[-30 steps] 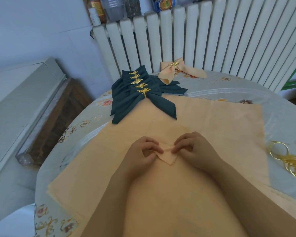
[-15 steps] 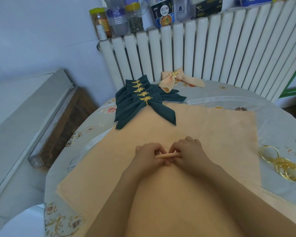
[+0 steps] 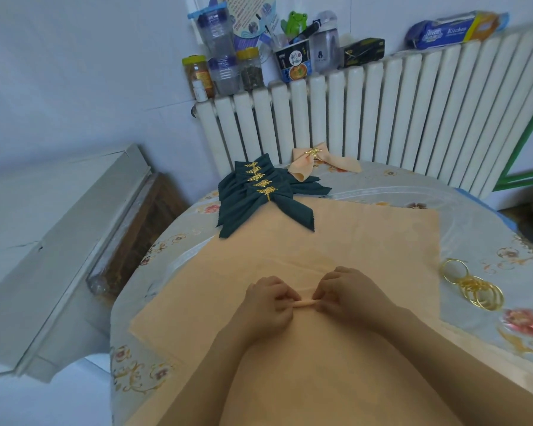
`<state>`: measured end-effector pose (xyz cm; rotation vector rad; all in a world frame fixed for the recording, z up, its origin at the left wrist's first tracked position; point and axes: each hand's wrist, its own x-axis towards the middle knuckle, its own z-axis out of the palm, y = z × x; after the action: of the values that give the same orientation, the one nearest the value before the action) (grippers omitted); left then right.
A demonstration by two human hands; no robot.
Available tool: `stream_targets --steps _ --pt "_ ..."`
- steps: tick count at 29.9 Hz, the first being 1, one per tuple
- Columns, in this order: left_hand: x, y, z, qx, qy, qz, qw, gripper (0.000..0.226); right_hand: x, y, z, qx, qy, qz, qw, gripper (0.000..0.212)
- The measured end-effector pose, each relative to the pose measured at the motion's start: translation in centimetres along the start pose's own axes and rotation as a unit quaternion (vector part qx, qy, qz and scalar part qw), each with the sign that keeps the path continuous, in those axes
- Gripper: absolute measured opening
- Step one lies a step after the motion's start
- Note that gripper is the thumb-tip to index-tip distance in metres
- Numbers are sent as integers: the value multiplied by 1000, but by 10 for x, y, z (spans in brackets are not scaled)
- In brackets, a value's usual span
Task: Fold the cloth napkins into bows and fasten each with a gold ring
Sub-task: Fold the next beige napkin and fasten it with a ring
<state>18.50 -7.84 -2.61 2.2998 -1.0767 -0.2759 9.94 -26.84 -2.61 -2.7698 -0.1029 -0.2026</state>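
A peach cloth napkin [image 3: 345,241] lies spread flat on the round table. Its near corner is rolled into a thin tube [image 3: 303,302] at the middle. My left hand [image 3: 268,305] pinches the tube's left end and my right hand [image 3: 348,295] pinches its right end, fingers curled over it. Loose gold rings [image 3: 474,287] lie in a heap to the right of the napkin. Several dark green bows [image 3: 259,198] with gold leaf rings are stacked at the far left, one overlapping the peach napkin's far edge. One finished peach bow [image 3: 314,159] sits behind them.
The table [image 3: 490,229] wears a pale floral cover. A white radiator [image 3: 382,118] stands behind it, topped with jars, bottles and boxes [image 3: 259,63]. A grey cabinet [image 3: 53,241] stands close on the left.
The pointed corner I pinched a second ago is now rolled into a thin tube between both hands. The camera has tilted up, showing more of the radiator top.
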Motion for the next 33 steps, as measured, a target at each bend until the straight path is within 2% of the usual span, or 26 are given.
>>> stream_targets --steps 4,7,9,11,13,15,16,19,22,26,29,33 --pt "-7 8 -1 -88 24 -61 994 9 -3 0 1 20 10 66 998 25" --pt "-2 11 3 -58 38 -103 992 12 1 -5 5 16 18 101 995 24" --pt "6 16 3 9 31 -131 991 13 3 -9 6 -17 13 126 992 28" --pt "11 22 1 83 11 -160 984 23 5 -11 5 -22 -3 149 989 39" --pt "14 24 -1 68 -5 -176 982 34 8 -13 3 -27 -20 154 988 43" --pt "15 29 -5 17 -20 -199 980 36 10 -17 -1 -61 -25 135 989 36" --pt "13 33 -7 17 -25 -200 979 31 9 -20 -2 -77 -17 125 989 32" --pt "9 42 -9 122 -15 -145 982 8 0 -25 -3 -100 37 101 989 24" --pt "-5 41 -3 138 35 -110 984 5 -15 -28 0 -84 83 82 990 16" --pt "-27 34 6 98 55 -77 991 7 -32 -26 -2 -43 48 68 996 14" --pt "-41 29 7 47 25 -86 995 8 -44 -25 -5 -18 17 68 997 21" --pt "-53 26 2 -40 14 -111 993 17 -53 -27 -6 18 19 93 995 29"
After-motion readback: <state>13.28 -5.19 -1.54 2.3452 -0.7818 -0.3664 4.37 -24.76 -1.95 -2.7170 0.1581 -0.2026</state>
